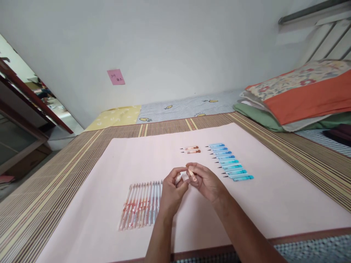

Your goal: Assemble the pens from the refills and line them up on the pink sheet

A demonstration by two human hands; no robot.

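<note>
Over the middle of a pale pink sheet (pixel 109 160), my two hands meet with fingertips nearly touching. My left hand (pixel 177 184) is closed round a small white pen piece (pixel 178 178), partly hidden by the fingers. Between the fingers of my right hand (pixel 205 179) is a short peach-coloured pen part (pixel 192 175); its exact kind is unclear. Just beyond lie two brown-and-peach pens (pixel 191 149), tips to the left. To the right, several blue and turquoise pens (pixel 230 162) form a slanting column. Clear-barrelled pens (pixel 141 204) lie side by side by my left forearm, which covers some.
Under the sheet is a striped mat (pixel 79 160). Folded bedding (pixel 307 95) is piled at the right, against a white slatted headboard (pixel 331 40). A pink note (pixel 116 77) is stuck on the wall (pixel 178 47). A doorway opens at the far left.
</note>
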